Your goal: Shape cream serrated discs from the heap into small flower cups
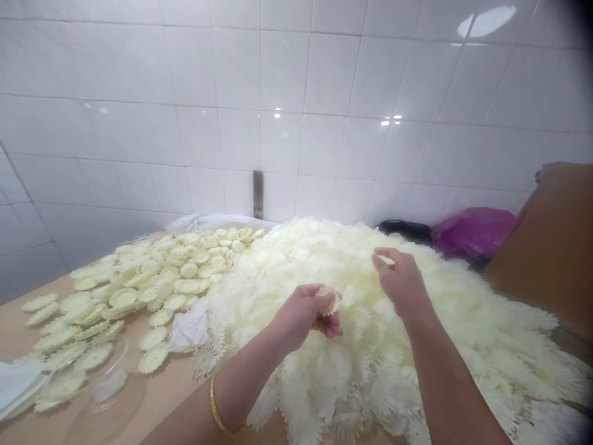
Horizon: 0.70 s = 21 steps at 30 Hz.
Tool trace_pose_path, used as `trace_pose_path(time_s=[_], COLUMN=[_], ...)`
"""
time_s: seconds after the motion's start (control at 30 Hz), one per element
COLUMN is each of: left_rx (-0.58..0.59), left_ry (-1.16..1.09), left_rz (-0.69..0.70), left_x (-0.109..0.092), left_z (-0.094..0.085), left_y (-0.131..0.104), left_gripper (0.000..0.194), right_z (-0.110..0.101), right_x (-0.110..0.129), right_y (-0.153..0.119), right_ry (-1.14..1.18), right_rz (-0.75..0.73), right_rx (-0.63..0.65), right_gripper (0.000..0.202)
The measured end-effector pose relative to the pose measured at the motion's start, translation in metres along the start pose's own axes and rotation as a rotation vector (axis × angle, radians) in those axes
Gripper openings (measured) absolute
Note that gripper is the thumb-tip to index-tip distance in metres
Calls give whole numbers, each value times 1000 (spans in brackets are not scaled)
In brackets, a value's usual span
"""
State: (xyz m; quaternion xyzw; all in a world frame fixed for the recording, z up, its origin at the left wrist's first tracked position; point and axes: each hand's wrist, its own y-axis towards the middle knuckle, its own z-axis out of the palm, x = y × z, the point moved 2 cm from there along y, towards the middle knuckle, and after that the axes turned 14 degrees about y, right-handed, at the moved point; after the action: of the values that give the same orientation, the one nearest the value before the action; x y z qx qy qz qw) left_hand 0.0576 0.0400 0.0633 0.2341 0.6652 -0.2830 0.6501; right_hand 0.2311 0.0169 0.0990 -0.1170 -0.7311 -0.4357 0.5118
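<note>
A large heap of pale yellow, flower-shaped pieces with toothed edges (287, 266) fills the middle and right of the table. Over its front part, my left hand (308, 312) pinches a small stack of these pieces (330, 301) between thumb and fingers. My right hand (401, 278) is raised above the heap, further right, thumb and forefinger brought together. Whether anything thin sits between those fingertips is too small to tell. On the left lie many thicker stacked yellow discs (125, 298), apart from both hands.
A crumpled white tissue (189, 327) and a clear round dish (109, 386) lie front left, near white paper (18, 386). A purple bag (475, 230), black object (405, 230) and brown box (546, 247) stand at right, before a tiled wall (278, 74).
</note>
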Motion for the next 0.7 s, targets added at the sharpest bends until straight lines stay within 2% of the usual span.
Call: trace_pose_path(time_s=[0.1,0.2,0.27,0.33,0.43,0.6,0.7], left_rx=[-41,-75,-90,-99,-122,-153,-155], left_ry=[-6,-2,11,28,76,84,105], left_rz=[15,10,13,26,51,107,57], left_x=[2,5,7,8,8,6,5], left_z=[-1,-1,-1,-2,-4,-7,-7], left_y=[1,1,1,1,2,4,4], left_gripper=[28,29,32,34,35,41,46], right_z=[2,8,14,19,25,32,33], right_x=[12,29,37,40,37,32,33], right_y=[-5,-15,-24,-31,-36,-39,-40], right_ry=[-31,59,165,246,299,370,400], right_rz=[-23,-1,80,156,208,216,183], right_rx=[84,366,587,743,855,1008,1044], right_gripper=[24,23,24,24,25,27,25])
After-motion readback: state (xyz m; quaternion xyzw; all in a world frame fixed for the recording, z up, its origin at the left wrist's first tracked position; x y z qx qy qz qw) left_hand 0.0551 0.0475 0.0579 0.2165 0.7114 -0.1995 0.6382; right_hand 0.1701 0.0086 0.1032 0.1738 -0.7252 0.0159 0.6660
